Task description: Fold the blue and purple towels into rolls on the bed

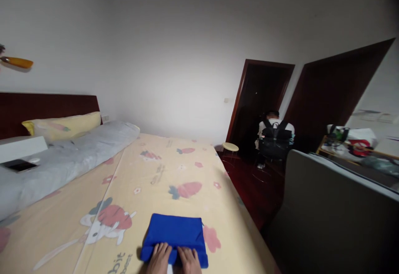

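Note:
A folded blue cloth point(175, 233) lies flat on the yellow printed bedsheet point(149, 191), close to the bed's near end. My left hand point(159, 258) rests palm down on the cloth's near edge. My right hand point(190, 260) presses on the same edge beside it, the two hands almost touching. The fingers of both lie flat and slightly spread on the fabric. The wrists are cut off by the bottom of the picture.
A grey rolled duvet point(71, 153) and a yellow pillow point(62, 126) lie along the dark headboard point(46, 105). A phone point(19, 165) sits at the left. A person sits by the dark doorway point(274, 137) near a small stool point(230, 146). A grey panel point(327, 211) stands on the right.

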The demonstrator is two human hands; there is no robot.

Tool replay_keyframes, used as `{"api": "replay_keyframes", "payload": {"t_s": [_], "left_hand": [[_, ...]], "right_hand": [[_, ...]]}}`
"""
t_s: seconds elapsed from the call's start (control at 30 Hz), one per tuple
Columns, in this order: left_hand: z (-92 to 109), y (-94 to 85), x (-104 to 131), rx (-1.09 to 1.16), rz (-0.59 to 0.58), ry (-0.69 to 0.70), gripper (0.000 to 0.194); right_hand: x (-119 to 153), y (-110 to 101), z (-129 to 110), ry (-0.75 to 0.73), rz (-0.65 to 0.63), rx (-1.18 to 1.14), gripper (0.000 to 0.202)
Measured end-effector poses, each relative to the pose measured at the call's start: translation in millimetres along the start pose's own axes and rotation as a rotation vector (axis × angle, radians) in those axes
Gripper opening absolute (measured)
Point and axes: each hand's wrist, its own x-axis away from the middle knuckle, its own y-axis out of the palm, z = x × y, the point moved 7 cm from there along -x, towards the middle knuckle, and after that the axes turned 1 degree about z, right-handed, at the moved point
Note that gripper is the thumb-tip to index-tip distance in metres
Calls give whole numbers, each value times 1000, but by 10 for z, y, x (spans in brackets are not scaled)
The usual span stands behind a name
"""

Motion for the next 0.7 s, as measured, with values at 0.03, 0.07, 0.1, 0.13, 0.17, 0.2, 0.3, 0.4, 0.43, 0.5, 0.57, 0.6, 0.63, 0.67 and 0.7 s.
{"api": "replay_keyframes", "payload": {"t_s": [0.03, 0.07, 0.1, 0.13, 0.17, 0.2, 0.3, 0.4, 0.43, 0.5, 0.57, 0.6, 0.63, 0.67, 0.7], "left_hand": [[59, 31, -4, 20, 5, 51, 64], [76, 41, 9, 36, 26, 94, 66], [44, 29, 37, 45, 62, 123, 67], [-39, 1, 79, 44, 107, 134, 67], [-164, -36, 129, 35, 151, 127, 65], [-312, -72, 181, 22, 187, 107, 63], [-702, -128, 286, -38, 231, -15, 55], [-626, -113, 245, -95, 290, -73, 56], [-469, -92, 198, -95, 312, -31, 59], [-91, -39, 94, -62, 330, 98, 67], [155, 1, 8, -13, 296, 177, 66], [174, 8, -22, 7, 263, 169, 62], [119, 6, -40, 21, 224, 129, 57], [5, -5, -43, 27, 185, 70, 53], [-144, -25, -31, 24, 152, 1, 51]], "right_hand": [[-1, 50, -71, -36, 17, -12, 44], [6, 70, -95, -59, 26, -16, 44], [19, 55, -62, -62, 25, -11, 44], [39, 12, 25, -48, 14, 2, 43], [64, -54, 157, -21, -7, 20, 44], [93, -132, 314, 16, -36, 41, 44], [162, -332, 711, 136, -107, 101, 45], [127, -294, 620, 154, -109, 111, 44], [92, -226, 482, 139, -100, 93, 43], [7, -54, 162, 91, -104, 27, 40], [-68, 62, -30, 77, -135, -31, 39], [-93, 66, -27, 98, -150, -37, 39], [-108, 31, 41, 129, -164, -28, 39], [-114, -43, 165, 167, -169, -4, 39], [-112, -152, 324, 205, -157, 34, 40]]}}
